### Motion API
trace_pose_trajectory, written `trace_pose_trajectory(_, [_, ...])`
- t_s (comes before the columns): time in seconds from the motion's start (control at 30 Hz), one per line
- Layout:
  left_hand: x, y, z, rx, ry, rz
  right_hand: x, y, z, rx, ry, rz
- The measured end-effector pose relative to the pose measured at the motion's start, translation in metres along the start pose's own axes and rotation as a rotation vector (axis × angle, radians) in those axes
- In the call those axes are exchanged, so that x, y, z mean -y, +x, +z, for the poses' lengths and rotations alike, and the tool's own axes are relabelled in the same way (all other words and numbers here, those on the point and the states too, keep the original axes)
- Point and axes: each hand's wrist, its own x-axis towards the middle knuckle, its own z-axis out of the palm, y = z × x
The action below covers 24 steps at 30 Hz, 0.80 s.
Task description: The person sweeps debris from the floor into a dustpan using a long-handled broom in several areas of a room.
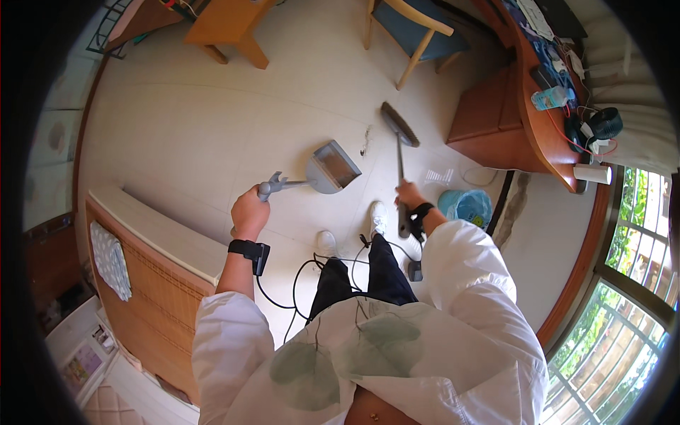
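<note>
My left hand [250, 211] is wrapped round the upper end of a grey long-handled dustpan [328, 185]. Its pan rests on the pale floor ahead of me, the open side turned to the right. In my right hand [410, 197] is the handle of a broom [401, 126], whose dark bristle head touches the floor farther off, near the desk. Between dustpan and broom head lies a small line of dark debris [365, 140].
A blue lined bin [465, 207] stands right of my feet. Beyond it is a wooden desk [489, 113] bearing a bottle and cables. A blue chair [418, 35] and a wooden stool [230, 27] stand ahead. At left is a cabinet [152, 297]; black cables hang by my legs.
</note>
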Motion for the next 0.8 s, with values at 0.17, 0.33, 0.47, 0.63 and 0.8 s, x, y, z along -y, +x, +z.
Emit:
trace_pose_trajectory(0.17, [-0.001,0.003,-0.003,-0.01,-0.012,0.016,0.037,-0.092,0.024,0.138,0.019,0.215])
trace_pose_trajectory(0.33, [0.001,0.002,-0.006,0.036,-0.029,0.009,0.113,-0.176,-0.033,0.266,0.034,0.349])
trace_pose_trajectory(0.47, [0.003,-0.003,-0.006,0.064,-0.038,-0.001,0.111,-0.201,-0.037,0.166,0.064,0.345])
trace_pose_trajectory(0.63, [0.004,-0.013,-0.004,0.069,-0.078,-0.014,0.06,-0.136,-0.028,0.015,0.2,0.352])
trace_pose_trajectory(0.8, [0.005,-0.016,-0.002,0.058,-0.071,0.01,0.036,-0.093,0.044,0.116,-1.094,-0.64])
